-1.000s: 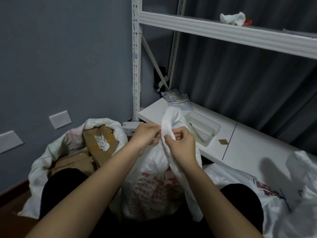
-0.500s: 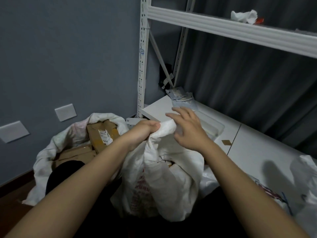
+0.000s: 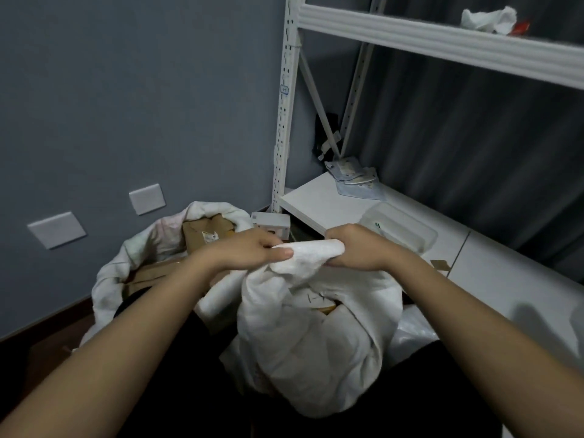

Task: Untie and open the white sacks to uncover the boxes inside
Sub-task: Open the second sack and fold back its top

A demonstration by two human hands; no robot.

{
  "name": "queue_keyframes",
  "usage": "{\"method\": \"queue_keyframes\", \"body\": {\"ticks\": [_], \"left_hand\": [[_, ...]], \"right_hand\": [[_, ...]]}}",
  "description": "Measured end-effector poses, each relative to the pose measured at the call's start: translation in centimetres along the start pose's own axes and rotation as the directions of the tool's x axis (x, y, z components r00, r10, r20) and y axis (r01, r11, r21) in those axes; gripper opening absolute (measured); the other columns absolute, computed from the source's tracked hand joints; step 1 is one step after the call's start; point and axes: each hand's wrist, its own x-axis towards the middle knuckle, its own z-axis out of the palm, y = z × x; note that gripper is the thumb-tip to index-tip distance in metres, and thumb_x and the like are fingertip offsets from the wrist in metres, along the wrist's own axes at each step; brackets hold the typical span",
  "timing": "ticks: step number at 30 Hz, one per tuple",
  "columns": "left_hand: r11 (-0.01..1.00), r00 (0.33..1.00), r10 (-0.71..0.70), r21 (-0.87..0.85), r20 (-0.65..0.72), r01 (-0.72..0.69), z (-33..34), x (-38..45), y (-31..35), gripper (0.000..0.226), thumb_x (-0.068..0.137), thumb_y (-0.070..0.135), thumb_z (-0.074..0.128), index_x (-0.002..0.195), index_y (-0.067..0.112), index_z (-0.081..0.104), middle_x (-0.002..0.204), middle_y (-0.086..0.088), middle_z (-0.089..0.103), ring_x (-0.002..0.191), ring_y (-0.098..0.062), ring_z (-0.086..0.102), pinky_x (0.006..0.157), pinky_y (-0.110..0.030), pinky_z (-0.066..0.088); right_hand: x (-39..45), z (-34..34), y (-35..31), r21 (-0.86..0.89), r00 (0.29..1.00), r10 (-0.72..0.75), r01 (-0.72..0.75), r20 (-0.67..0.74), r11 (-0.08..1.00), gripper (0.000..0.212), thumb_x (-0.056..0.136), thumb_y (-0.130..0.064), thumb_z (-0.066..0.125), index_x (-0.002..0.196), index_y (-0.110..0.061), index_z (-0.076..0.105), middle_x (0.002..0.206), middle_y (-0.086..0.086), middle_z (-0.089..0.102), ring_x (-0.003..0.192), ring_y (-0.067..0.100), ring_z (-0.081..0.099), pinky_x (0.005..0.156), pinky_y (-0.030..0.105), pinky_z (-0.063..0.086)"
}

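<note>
A white woven sack (image 3: pixel 316 343) stands between my knees, its mouth partly open. My left hand (image 3: pixel 249 251) grips the sack's top edge on the left, thumb on the cloth. My right hand (image 3: pixel 357 248) grips the same edge on the right. Through the gap below the edge, a bit of a brown box (image 3: pixel 325 306) shows inside. Behind on the left lies a second white sack (image 3: pixel 126 263), open, with cardboard boxes (image 3: pixel 205 232) showing in it.
A white metal shelf rack (image 3: pixel 284 121) stands ahead; its low shelf (image 3: pixel 331 207) carries paper packets (image 3: pixel 354 178) and a clear plastic tray (image 3: pixel 401 229). A small white box (image 3: pixel 270 222) sits by the rack post. More white plastic (image 3: pixel 414 330) lies at my right knee.
The sack's neck has come undone and the mouth has opened. My right hand, open half a second ago, now grips the top edge, and both hands hold it apart.
</note>
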Motion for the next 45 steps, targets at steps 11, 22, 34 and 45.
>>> {"method": "queue_keyframes", "body": {"ticks": [11, 22, 34, 45], "left_hand": [[0.986, 0.996, -0.093, -0.141, 0.012, 0.094, 1.5, -0.4, -0.2, 0.037, 0.096, 0.047, 0.044, 0.068, 0.027, 0.054, 0.063, 0.016, 0.051, 0.069, -0.006, 0.049, 0.066, -0.027, 0.038], [0.997, 0.998, 0.012, 0.078, -0.067, -0.007, 2.6, -0.3, -1.7, 0.029, 0.095, 0.047, 0.045, 0.085, 0.022, 0.057, 0.076, 0.008, 0.055, 0.076, -0.010, 0.053, 0.071, -0.032, 0.043], [0.925, 0.972, 0.074, 0.381, -0.222, 0.017, 4.8, 0.7, -0.2, 0.032, 0.094, 0.055, 0.038, 0.088, 0.025, 0.048, 0.093, -0.001, 0.058, 0.090, -0.022, 0.056, 0.077, -0.039, 0.047], [0.865, 0.927, 0.302, 0.472, -0.221, -0.169, 4.3, 2.1, 0.5, 0.034, 0.093, 0.055, 0.041, 0.096, 0.024, 0.054, 0.099, 0.001, 0.059, 0.097, -0.018, 0.053, 0.073, -0.033, 0.038]], "right_hand": [[0.1, 2.5, -0.2, -0.010, 0.997, -0.006, 0.007, 0.074, 1.000, 0.019, 0.076, -0.019, 0.070, 0.069, -0.021, 0.053, 0.073, -0.002, 0.056, 0.072, 0.017, 0.054, 0.061, 0.030, 0.039], [-0.9, 4.0, -0.1, 0.501, 0.996, -0.094, 0.074, 0.015, 0.862, 0.020, 0.080, -0.023, 0.077, 0.094, -0.011, 0.073, 0.078, -0.003, 0.062, 0.067, 0.002, 0.051, 0.061, 0.017, 0.036], [-1.0, 5.7, 0.2, 0.795, 0.998, 0.057, -0.034, -0.001, 0.605, 0.013, 0.090, -0.021, 0.063, 0.090, -0.009, 0.069, 0.079, 0.003, 0.063, 0.073, 0.007, 0.056, 0.070, 0.021, 0.042], [-1.9, 4.7, -0.1, 0.862, 0.993, 0.111, -0.091, 0.040, 0.499, 0.016, 0.095, -0.025, 0.055, 0.088, -0.015, 0.065, 0.080, -0.001, 0.060, 0.074, 0.008, 0.055, 0.068, 0.018, 0.043]]}}
